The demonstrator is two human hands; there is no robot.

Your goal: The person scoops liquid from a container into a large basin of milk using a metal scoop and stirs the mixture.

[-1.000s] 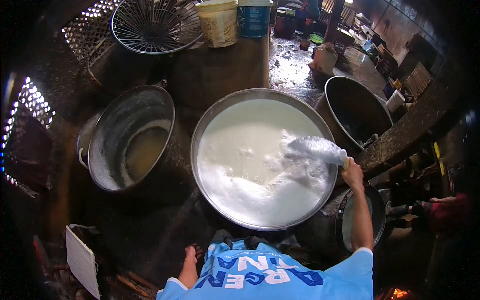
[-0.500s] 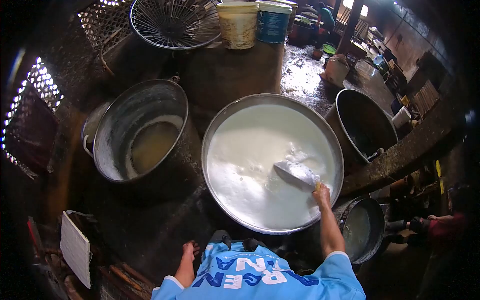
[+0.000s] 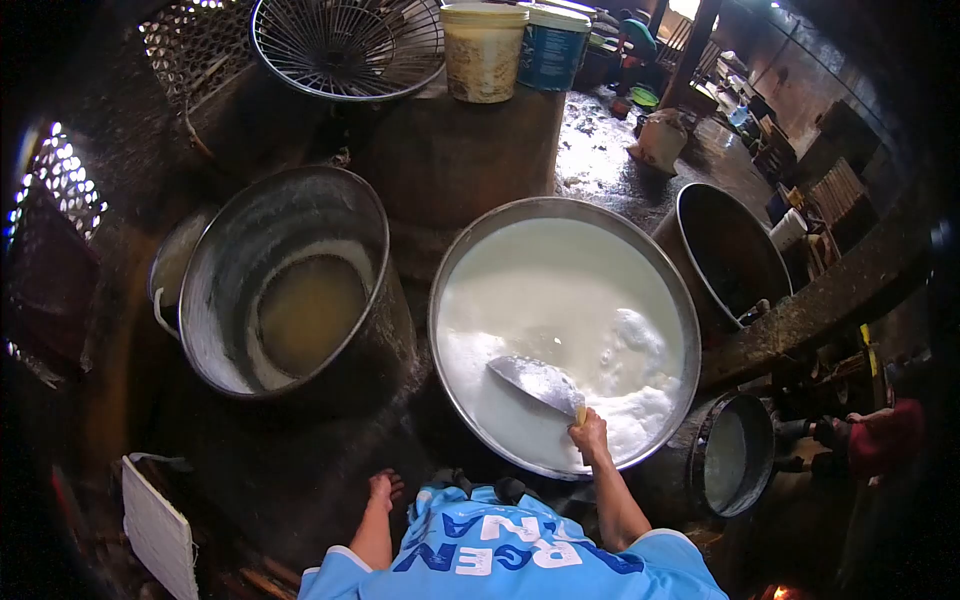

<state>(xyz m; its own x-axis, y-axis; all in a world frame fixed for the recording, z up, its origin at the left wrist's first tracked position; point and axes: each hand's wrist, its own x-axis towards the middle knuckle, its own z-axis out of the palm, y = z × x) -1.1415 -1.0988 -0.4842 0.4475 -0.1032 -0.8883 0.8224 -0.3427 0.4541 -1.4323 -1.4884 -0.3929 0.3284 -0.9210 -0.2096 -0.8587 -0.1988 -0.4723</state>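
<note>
My right hand (image 3: 590,434) is closed round the yellowish handle of a wide metal scoop (image 3: 537,384). The scoop's broad blade lies at the surface of a milky white liquid (image 3: 540,270), with white foam on it. That liquid fills a large round metal vat (image 3: 436,330) in front of me. Thick white foam (image 3: 635,415) gathers beside the scoop on the right side of the vat. My left hand (image 3: 384,486) hangs low, apart from the vat, fingers loosely spread and holding nothing.
A big pot (image 3: 383,215) with a shallow brownish liquid stands left. A dark pot (image 3: 680,205) is behind right, a smaller pot (image 3: 768,440) at lower right. Buckets (image 3: 485,50) and a wire basket (image 3: 345,95) stand behind. A person's red garment (image 3: 888,440) shows far right.
My right hand has drawn the scoop left and toward me across the liquid. Foam now spreads more on the right side. The left hand stays low and free, and the view has shifted slightly.
</note>
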